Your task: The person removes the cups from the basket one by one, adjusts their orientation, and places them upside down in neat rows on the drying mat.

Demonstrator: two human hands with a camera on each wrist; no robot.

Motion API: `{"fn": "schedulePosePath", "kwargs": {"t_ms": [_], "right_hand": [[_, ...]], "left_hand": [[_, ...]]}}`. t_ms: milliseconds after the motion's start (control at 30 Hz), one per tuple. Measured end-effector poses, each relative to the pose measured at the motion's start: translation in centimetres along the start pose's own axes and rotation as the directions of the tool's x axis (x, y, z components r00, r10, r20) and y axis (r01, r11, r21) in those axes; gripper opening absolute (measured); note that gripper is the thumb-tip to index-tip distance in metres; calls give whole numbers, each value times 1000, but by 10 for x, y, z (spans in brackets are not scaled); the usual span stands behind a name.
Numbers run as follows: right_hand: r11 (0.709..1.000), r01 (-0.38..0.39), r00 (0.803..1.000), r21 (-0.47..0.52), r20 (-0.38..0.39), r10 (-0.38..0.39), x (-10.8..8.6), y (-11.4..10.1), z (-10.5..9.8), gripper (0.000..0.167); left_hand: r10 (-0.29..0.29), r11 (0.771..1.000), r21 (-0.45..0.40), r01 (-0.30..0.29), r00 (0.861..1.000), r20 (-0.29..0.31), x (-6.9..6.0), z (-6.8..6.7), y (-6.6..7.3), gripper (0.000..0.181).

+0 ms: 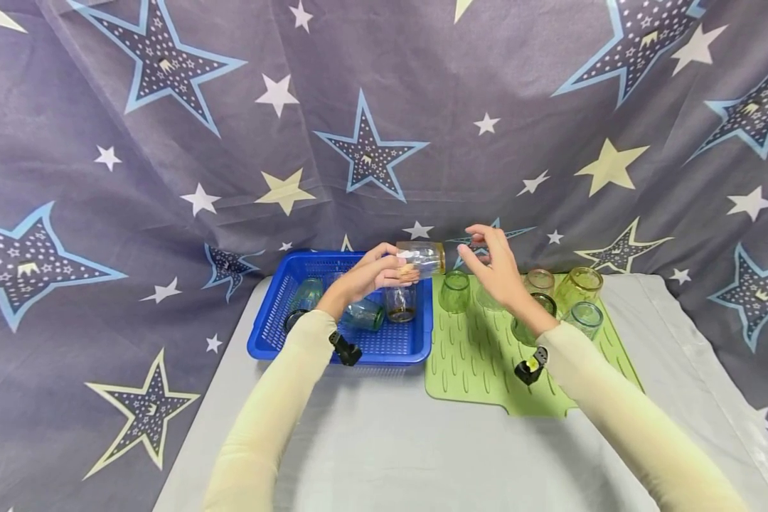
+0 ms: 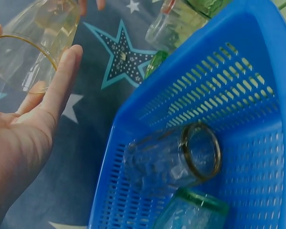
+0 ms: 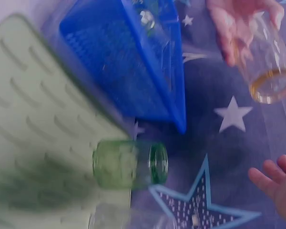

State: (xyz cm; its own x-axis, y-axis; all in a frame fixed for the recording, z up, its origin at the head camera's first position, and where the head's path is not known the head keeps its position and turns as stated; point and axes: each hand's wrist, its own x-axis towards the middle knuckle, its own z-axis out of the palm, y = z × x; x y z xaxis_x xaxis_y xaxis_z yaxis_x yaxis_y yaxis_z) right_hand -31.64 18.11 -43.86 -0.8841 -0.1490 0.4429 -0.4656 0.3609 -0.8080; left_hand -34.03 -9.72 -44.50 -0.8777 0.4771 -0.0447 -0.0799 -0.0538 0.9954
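Observation:
My left hand (image 1: 376, 274) holds a clear glass with an amber tint (image 1: 422, 257) on its side above the right part of the blue basket (image 1: 339, 359). In the left wrist view the fingers wrap round that glass (image 2: 35, 43). My right hand (image 1: 496, 267) is raised over the green drying mat (image 1: 467, 370), fingers spread and holding nothing, a short gap from the glass. Inside the basket lie a clear brown-rimmed glass (image 2: 169, 155), a teal-green glass (image 2: 193, 212) and others. Below my right hand a green glass (image 1: 455, 291) stands on the mat.
More glasses stand on the mat's right side, among them a yellow-green glass (image 1: 579, 286), a bluish glass (image 1: 584, 320) and a pinkish glass (image 1: 540, 281). A grey cloth (image 1: 371, 441) covers the table. Behind it hangs a star-patterned curtain (image 1: 333, 85).

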Motion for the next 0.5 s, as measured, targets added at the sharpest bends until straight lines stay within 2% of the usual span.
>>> {"fn": "schedulePosePath", "kwargs": {"t_ms": [233, 300, 500], "right_hand": [[977, -84, 996, 194, 12, 83, 6, -18, 24, 38], [971, -92, 996, 221, 7, 93, 4, -30, 27, 38], [984, -23, 998, 179, -47, 32, -3, -61, 32, 35]], "left_hand": [[1, 998, -70, 0, 1000, 25, 5, 14, 0, 17], [2, 997, -82, 1, 1000, 28, 5, 17, 1, 17], [11, 996, -90, -7, 999, 48, 5, 23, 2, 15]]}}
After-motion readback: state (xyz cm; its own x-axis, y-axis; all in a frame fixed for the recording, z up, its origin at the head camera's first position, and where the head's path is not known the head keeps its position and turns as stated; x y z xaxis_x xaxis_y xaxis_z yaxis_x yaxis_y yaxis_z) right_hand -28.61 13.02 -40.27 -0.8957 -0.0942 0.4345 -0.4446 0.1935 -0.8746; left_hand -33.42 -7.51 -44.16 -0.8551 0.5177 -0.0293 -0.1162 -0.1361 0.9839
